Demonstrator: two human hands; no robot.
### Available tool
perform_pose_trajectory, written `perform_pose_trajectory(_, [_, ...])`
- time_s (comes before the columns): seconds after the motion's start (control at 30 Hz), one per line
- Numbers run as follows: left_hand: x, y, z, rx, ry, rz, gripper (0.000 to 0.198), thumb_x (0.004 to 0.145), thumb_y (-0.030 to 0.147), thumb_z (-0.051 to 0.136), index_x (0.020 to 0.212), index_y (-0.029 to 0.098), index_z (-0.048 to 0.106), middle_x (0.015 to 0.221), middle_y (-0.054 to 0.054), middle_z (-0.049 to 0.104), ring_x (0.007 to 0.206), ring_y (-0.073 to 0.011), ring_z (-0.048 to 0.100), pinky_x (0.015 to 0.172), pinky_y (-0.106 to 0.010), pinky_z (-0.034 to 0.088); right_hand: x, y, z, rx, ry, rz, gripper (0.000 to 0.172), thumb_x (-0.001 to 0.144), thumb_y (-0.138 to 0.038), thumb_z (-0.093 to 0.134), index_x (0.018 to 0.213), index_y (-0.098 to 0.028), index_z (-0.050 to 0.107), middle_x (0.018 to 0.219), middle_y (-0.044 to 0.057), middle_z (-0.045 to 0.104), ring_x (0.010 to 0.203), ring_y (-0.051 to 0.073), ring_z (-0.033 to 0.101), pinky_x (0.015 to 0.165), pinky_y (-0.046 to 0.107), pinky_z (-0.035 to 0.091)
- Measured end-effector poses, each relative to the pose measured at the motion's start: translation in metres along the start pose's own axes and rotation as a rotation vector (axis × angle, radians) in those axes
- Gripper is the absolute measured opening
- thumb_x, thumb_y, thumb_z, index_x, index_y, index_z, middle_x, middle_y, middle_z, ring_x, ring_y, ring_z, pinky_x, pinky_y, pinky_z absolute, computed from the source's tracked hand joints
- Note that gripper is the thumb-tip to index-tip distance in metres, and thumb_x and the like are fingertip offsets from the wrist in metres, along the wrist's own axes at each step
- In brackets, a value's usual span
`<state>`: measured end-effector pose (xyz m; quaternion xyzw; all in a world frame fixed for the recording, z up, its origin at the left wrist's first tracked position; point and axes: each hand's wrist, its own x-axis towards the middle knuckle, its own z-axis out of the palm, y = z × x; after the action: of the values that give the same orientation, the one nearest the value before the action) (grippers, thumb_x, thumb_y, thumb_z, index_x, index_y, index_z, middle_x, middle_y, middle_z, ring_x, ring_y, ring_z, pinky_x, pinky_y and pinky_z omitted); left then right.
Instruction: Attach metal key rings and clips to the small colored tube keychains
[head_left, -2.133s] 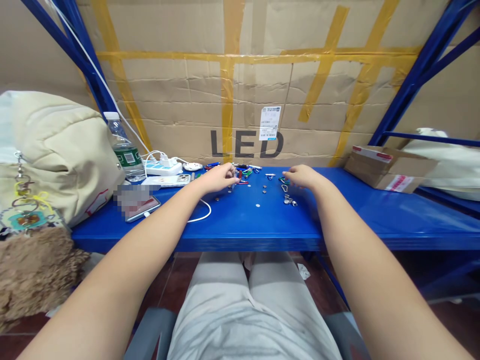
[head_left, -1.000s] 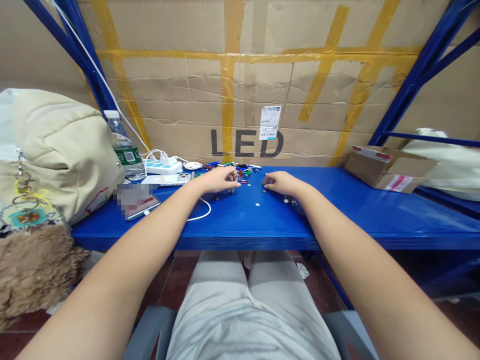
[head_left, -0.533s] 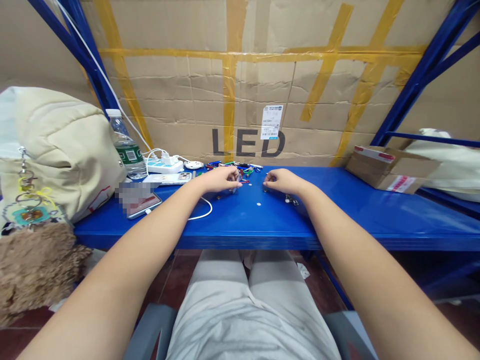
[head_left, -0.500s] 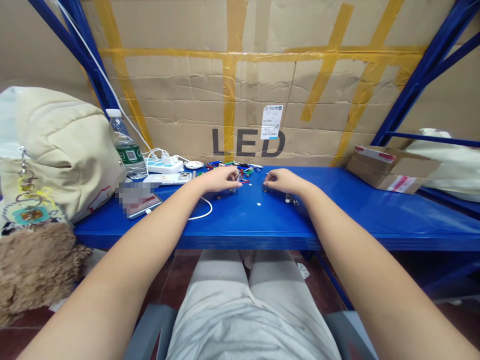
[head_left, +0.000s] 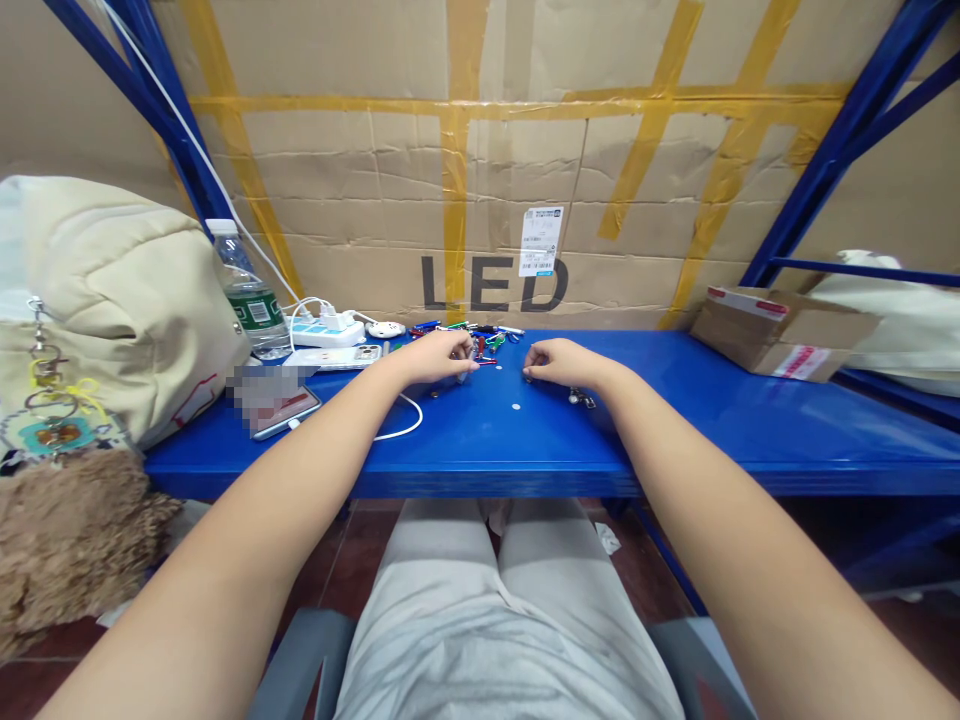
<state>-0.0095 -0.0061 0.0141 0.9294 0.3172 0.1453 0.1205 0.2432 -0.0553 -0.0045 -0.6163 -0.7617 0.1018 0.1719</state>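
Left hand | curled at carabiners, grip unclear | right hand | curled, grip unclear

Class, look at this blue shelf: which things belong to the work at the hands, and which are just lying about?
At the hands: left hand, right hand, coloured carabiner clips, small metal discs, silver clips.

Lying about: water bottle, power strip, phone, cardboard box, beige padded bag.
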Motion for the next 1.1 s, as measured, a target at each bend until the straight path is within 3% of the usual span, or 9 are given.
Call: perform_pose_trajectory(1.1, [0.001,-0.002,0.001,0.001,-0.034,0.002,0.031,0.082,0.048,0.054,0.093,0.019,0.056,0.09,-0.004,0.07,0.08,-0.0179,0.062,0.07,-0.028,0.044,-0.009,-0.024,0.0,-0.167,0.0,0.003,0.012,0.083,-0.021,0.062,0.093,-0.018,0.068,0.097,0.007,0.071,0.083,0.018,0.064,0.07,0.024,0.046])
